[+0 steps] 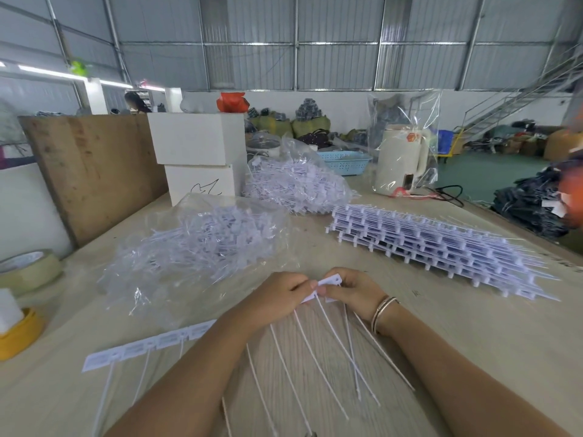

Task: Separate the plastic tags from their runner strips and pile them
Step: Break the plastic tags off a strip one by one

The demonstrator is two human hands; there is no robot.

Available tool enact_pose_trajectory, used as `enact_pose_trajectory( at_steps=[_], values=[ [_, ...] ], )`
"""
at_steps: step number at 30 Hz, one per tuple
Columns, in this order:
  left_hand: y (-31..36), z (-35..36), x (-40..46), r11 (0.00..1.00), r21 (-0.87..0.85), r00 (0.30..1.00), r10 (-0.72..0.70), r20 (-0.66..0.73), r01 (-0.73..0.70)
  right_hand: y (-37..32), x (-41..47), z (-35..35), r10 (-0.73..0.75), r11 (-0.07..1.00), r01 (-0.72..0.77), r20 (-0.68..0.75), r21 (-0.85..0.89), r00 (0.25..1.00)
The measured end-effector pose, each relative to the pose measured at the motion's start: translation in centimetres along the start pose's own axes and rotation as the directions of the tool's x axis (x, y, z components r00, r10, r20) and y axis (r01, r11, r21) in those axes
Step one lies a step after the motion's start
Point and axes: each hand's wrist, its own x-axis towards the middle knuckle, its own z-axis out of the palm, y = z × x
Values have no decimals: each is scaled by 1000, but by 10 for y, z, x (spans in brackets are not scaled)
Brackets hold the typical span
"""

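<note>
Where pale wooden table (441,326) meets metal-walled hall: stacked runner strips (441,244), bagged tags (202,247). Left hand (277,298), right hand (356,291) pinching one tag (329,281)

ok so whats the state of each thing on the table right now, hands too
left hand: pinching the tag strip
right hand: pinching the same strip's end tag
tag strip: held off the table, tails hanging toward the person
second strip: flat on the table, tags still joined
stack of strips: piled, not separated
near bag of loose tags: open, heaped
far bag of tags: full, lying down
tape roll: lying flat
</note>
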Motion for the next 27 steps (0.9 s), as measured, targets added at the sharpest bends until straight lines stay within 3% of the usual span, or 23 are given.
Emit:
enact_pose_trajectory(
  at_steps=[4, 14, 18, 20, 24, 25, 27],
  values=[
    [-2, 1, 2, 998, -39, 998, -54, 35, 55, 4, -1, 2, -50, 996, 45, -66, -72, 997],
    [-1, -4, 3, 973, -209, 995, -96, 24, 99, -1, -3, 9, -98, 995, 103, -186, 16, 978],
    [1, -6, -2, 925, -354, 990, -136, 36, 140, 1, -1, 4, -87, 961, 190, -429, 202, 899],
    [0, -11, -4, 916, -373, 988, -157, 11, 149, 2, -1, 3, -101, 955, 217, -465, 202, 880],
    [2, -11, -9, 951, -266, 984, -175, -33, 160, 6, 2, 12, -39, 989, 79, -302, 123, 952],
    [3, -9, -11, 971, -184, 986, -162, -43, 151, 7, 5, 12, 0, 1000, 4, -294, 15, 956],
    [1, -5, -14, 976, 184, 991, -99, -87, 113, 9, 10, 10, 31, 941, -126, -292, -314, 956]
  ],
)
